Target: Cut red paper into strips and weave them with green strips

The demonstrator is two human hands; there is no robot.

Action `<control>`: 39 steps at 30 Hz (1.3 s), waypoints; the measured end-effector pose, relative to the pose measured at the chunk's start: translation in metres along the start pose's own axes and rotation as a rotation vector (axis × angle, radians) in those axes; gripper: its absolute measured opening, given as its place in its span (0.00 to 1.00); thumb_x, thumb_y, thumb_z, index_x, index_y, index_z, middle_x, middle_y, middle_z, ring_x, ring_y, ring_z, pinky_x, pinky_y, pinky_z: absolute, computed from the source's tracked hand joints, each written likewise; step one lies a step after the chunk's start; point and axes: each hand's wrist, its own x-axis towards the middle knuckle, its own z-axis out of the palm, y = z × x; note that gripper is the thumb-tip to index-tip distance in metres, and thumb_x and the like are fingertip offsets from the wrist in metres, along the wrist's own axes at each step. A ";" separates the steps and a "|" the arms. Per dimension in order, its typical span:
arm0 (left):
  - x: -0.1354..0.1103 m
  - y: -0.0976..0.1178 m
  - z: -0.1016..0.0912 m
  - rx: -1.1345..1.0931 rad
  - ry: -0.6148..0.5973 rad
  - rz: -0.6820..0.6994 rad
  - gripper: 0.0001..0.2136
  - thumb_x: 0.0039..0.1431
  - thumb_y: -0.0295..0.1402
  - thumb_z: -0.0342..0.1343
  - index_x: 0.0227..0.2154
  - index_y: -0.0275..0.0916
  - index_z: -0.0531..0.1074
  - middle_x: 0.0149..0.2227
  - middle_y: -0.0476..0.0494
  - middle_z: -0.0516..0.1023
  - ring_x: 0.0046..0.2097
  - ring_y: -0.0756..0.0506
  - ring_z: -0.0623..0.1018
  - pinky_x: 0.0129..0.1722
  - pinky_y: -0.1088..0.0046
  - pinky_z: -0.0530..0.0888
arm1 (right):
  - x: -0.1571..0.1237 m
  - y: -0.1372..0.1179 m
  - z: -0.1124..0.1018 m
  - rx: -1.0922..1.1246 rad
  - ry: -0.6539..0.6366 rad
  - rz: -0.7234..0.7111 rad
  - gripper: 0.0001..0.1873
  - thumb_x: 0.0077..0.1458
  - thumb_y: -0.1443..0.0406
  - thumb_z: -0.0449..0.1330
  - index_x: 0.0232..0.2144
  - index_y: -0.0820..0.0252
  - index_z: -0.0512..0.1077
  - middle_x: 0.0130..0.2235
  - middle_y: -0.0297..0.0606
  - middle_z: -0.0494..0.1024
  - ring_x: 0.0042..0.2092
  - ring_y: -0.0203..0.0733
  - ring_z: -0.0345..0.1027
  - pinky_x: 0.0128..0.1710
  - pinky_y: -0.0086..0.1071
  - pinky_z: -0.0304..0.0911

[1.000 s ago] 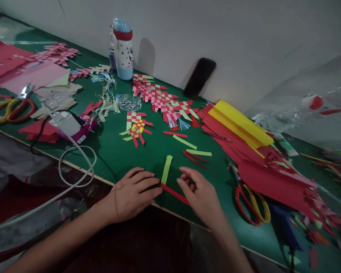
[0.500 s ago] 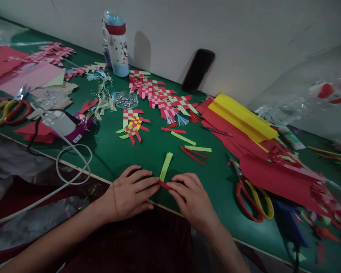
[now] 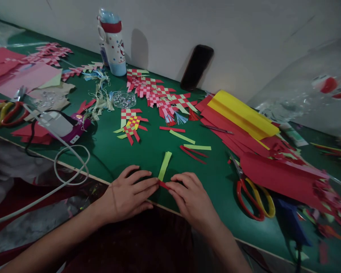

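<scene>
At the table's front edge, a short red paper strip (image 3: 163, 185) stretches between my two hands. My left hand (image 3: 132, 194) is closed at its left end, fingertips close together and thumb below. My right hand (image 3: 193, 197) pinches the other end between thumb and fingers. A light green paper strip (image 3: 165, 165) rises from the red one near my left fingertips and points away from me; how the two join is hidden. Beyond my hands lie loose red strips (image 3: 172, 129) and green strips (image 3: 197, 147). Woven paper fish (image 3: 132, 125) rest farther left.
Scissors (image 3: 251, 193) lie right of my right hand, beside red paper sheets (image 3: 278, 180) and folded yellow paper (image 3: 241, 115). A phone (image 3: 197, 67) and a bottle (image 3: 115, 47) stand by the wall. A white cable (image 3: 71, 151) loops over the front edge at left.
The view has shifted slightly. Both hands keep their places on the red strip, and the green strip stays upright between them.
</scene>
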 end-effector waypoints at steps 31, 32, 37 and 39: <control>0.000 0.001 0.005 0.054 0.026 0.002 0.23 0.63 0.49 0.52 0.54 0.42 0.70 0.55 0.43 0.75 0.56 0.40 0.71 0.63 0.53 0.56 | 0.009 -0.005 -0.005 -0.069 -0.089 -0.014 0.16 0.63 0.67 0.53 0.50 0.53 0.74 0.47 0.44 0.74 0.46 0.46 0.63 0.47 0.42 0.65; 0.000 0.001 0.005 0.054 0.027 0.004 0.22 0.63 0.49 0.52 0.54 0.42 0.70 0.55 0.43 0.75 0.56 0.40 0.71 0.63 0.53 0.56 | 0.010 -0.005 -0.005 -0.071 -0.086 -0.021 0.16 0.62 0.68 0.54 0.50 0.52 0.74 0.47 0.44 0.74 0.46 0.46 0.62 0.46 0.42 0.65; -0.001 0.000 0.007 0.054 0.035 0.017 0.21 0.63 0.48 0.53 0.54 0.42 0.70 0.55 0.45 0.75 0.56 0.41 0.71 0.62 0.54 0.58 | 0.009 -0.002 -0.004 -0.063 -0.080 -0.057 0.17 0.61 0.69 0.54 0.48 0.53 0.76 0.48 0.45 0.73 0.47 0.47 0.62 0.46 0.43 0.66; -0.002 -0.001 0.009 0.054 0.038 0.022 0.20 0.64 0.46 0.53 0.54 0.42 0.70 0.55 0.45 0.75 0.58 0.42 0.70 0.63 0.55 0.58 | 0.009 -0.001 -0.004 -0.054 -0.073 -0.061 0.16 0.61 0.70 0.54 0.48 0.53 0.76 0.48 0.46 0.73 0.47 0.48 0.62 0.46 0.44 0.67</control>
